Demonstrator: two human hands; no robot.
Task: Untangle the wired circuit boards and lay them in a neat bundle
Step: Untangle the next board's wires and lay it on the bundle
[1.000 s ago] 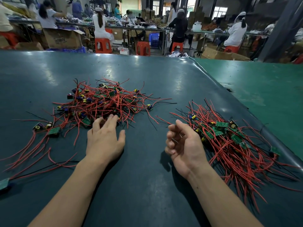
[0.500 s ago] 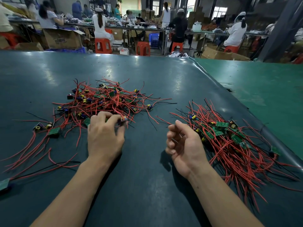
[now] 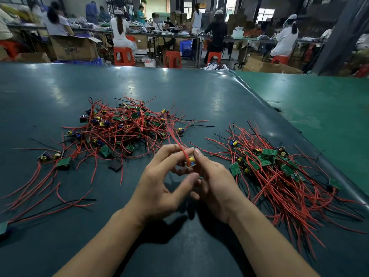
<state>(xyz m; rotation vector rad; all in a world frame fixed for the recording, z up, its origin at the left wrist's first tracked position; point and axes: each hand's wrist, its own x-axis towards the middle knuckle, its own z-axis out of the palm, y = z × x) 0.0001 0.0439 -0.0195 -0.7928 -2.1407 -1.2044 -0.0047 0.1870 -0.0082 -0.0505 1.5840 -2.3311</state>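
Head view: both hands (image 3: pixel 187 176) pinch one circuit board (image 3: pixel 189 161) between the piles.

Single head view, wide-angle, looking forward and down across table (image 3: pixel 199 246); near, workshop behind.

Glossy smooth dark-teal table covering (image 3: pixel 179 92), plastic-sheathed red wires (image 3: pixel 123 130), matt green mat (image 3: pixel 319 100) beside it

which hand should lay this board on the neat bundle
Right. The right hand already pinches the held circuit board and sits beside the neat bundle on that side; the left hand would have to cross over.
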